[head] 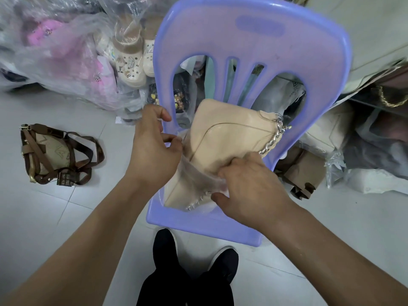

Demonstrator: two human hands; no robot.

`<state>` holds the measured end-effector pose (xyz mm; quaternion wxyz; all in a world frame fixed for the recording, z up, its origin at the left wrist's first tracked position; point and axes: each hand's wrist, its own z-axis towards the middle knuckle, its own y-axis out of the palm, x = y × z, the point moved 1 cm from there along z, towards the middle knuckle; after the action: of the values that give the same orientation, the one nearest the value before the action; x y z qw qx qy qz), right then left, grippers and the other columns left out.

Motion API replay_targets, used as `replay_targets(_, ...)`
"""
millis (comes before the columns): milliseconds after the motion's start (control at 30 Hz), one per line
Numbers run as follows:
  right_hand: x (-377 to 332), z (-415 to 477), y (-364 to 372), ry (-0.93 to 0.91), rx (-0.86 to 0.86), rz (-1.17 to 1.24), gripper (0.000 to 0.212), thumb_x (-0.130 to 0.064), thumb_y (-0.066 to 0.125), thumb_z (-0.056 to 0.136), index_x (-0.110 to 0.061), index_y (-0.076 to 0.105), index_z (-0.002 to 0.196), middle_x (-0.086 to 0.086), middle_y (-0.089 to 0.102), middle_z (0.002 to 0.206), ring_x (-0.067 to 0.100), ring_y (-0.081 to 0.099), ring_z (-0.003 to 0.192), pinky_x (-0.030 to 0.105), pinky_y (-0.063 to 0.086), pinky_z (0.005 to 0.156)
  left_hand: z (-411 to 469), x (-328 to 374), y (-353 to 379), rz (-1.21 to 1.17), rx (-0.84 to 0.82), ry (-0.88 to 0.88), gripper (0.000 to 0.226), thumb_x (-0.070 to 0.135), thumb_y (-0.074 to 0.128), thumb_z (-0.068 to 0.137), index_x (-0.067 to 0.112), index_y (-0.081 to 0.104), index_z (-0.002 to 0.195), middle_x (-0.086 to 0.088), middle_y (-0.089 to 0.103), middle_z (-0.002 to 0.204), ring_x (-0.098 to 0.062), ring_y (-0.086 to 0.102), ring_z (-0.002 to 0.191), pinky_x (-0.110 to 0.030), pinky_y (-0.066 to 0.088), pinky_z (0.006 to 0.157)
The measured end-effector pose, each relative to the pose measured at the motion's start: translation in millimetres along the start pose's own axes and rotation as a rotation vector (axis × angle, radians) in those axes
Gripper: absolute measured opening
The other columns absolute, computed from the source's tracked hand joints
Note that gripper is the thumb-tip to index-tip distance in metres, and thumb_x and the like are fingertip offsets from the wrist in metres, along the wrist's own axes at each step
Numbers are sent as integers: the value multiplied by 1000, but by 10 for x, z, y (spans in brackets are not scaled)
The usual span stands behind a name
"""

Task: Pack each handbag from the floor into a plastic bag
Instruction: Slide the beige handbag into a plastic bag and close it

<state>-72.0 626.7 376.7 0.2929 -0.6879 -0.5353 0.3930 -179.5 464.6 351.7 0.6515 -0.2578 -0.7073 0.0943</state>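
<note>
While curled, both hands on plastic bag.

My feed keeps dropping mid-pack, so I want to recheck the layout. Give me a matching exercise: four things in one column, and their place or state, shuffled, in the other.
Things:
1. beige handbag
2. brown handbag
3. clear plastic bag
4. cream clogs

Place or state:
A. lying on the floor, left of the chair
B. gripped by the left hand and right hand
C. under transparent wrap in the pile at the top left
D. on the lavender chair, lower end inside plastic

Pairs: 1-D, 2-A, 3-B, 4-C
</note>
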Motion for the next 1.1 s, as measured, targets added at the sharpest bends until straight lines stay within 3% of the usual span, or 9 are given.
replay_targets(100,173,13,-50,84,-137,132,34,-55,65,87,-23,56,93,-5,62,101,25,60,104,36,53,83,72,100,79,147,-110,-60,42,2,64,84,24,46,115,1,45,99,-29,65,90,-27,49,62)
replay_targets(167,299,45,-12,53,-195,165,32,-51,64,91,-20,60,99,-3,60,106,22,60,104,35,51,84,118,143,148,184,-201,-183,50,11,69,83,24,51,127,-1,50,110,-28,64,97,-33,55,76)
replay_targets(300,424,92,149,-8,-152,251,25,-49,60,96,-27,57,108,-8,48,117,21,56,109,33,45,86,227,160,247,-69,-402,-420,29,22,68,81,30,65,109,1,60,106,-17,63,88,-41,55,96)
replay_targets(400,451,151,236,5,-109,265,28,-47,57,99,-27,58,119,-9,42,111,27,49,111,30,34,81,254,95,272,42,-551,-444,80,36,76,65,36,48,140,13,59,122,-12,60,110,-34,51,100)
replay_targets(533,429,196,271,-26,-59,234,39,-44,53,101,-29,54,137,-8,36,109,25,38,115,25,25,82,271,26,280,285,-677,-341,145,73,87,34,47,9,154,14,28,156,-15,27,144,-39,34,115)
replay_targets(700,421,138,282,-106,7,226,34,-47,60,95,-33,61,126,-12,45,108,19,41,112,23,28,80,220,57,310,474,-565,-135,110,56,91,53,34,31,143,12,34,122,-15,27,117,-29,33,94)
replay_targets(833,562,78,221,-62,148,295,32,-56,62,90,-36,65,115,-17,58,108,15,53,103,28,46,80,144,-148,235,44,-520,-211,79,36,92,60,37,48,126,15,61,117,-9,59,112,-38,53,96)
replay_targets(967,681,56,195,2,199,229,44,-66,58,86,-40,64,121,-19,54,117,18,56,105,37,52,89,60,-156,158,-182,-517,-196,78,16,90,70,40,48,132,17,66,118,-2,63,110,-30,56,92)
replay_targets(1100,789,52,96,-106,349,230,27,-49,67,86,-27,72,101,-13,62,101,20,64,86,41,56,67,102,-107,93,-192,-604,-153,82,15,90,69,40,46,134,16,65,123,-2,61,116,-31,54,96)
